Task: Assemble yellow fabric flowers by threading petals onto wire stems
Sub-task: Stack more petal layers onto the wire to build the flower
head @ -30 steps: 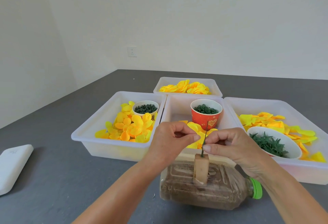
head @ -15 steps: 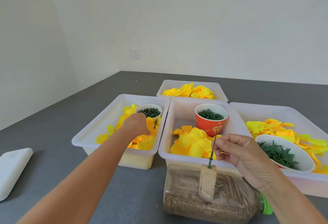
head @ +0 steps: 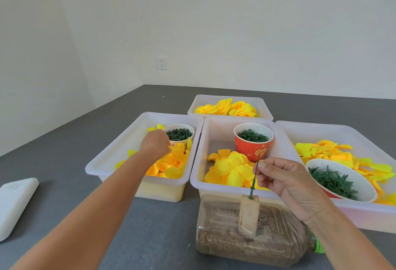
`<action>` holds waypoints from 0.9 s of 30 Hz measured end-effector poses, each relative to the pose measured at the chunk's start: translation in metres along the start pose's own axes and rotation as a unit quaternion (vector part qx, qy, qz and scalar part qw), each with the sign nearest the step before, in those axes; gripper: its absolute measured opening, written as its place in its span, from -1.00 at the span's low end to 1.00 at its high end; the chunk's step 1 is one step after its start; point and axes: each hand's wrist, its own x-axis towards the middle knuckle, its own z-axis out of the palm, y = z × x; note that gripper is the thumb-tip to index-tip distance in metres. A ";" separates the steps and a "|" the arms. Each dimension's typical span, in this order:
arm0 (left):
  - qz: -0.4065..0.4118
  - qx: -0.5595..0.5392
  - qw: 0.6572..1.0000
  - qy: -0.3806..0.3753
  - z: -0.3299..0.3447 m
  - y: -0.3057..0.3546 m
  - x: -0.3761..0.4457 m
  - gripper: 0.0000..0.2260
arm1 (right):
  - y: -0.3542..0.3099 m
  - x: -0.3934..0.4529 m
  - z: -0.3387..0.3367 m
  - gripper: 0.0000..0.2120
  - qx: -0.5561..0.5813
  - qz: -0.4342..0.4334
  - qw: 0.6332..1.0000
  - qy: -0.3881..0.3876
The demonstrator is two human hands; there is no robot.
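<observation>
Head view, the only one. Left hand point(head: 155, 144) reaches forward into the left bin point(head: 107, 162), knuckles up, fingers curled down into the heap of small petals point(head: 169, 166) just at the near side of the white paper cup point(head: 179, 133) of dark green bits; whether a petal is pinched between the fingertips cannot be told, they are hidden under the back of the hand. Right hand point(head: 285, 181) sits near centre, thumb and forefinger clamped on the wire stem point(head: 255, 178). Stem stands close to upright, long axis running roughly 12 to 6 o'clock with the top leaning slightly toward 1; its foot is stuck into the tan block point(head: 248, 216) fixed on the side-lying plastic bottle point(head: 252, 242) on the tabletop point(head: 64, 184). Free tip of the stem pokes above the right fingers, in front of the red cup point(head: 252, 143) in the middle bin point(head: 197, 175). Key relation: from the left hand the stem tip lies at about 4 o'clock, across the wall between left and middle bins, well apart. Judged: a petal lifted here has to travel right and toward the body, then come down over the tip along the stem's axis. Right hand is the nearer one and already steadies the wire. Larger petals point(head: 233, 171) lie in the middle bin, just behind the stem.
</observation>
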 end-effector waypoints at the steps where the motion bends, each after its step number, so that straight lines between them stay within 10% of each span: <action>1: -0.011 -0.045 0.999 0.016 -0.002 -0.002 0.000 -0.89 | 0.000 0.000 0.000 -0.85 0.000 0.000 1.000 -0.001; 10: -0.145 -0.467 0.870 0.066 -0.016 -0.008 -0.002 -0.84 | -0.002 0.000 0.001 -0.89 0.018 0.013 1.000 0.007; 17: -0.103 -0.612 0.784 0.021 -0.022 0.006 -0.016 -0.85 | -0.012 0.001 0.003 -0.91 0.017 0.027 0.999 0.021; 27: 0.181 -0.474 0.856 0.099 -0.051 0.073 -0.052 -0.80 | -0.076 0.029 0.030 -0.76 -0.101 -0.058 0.992 0.037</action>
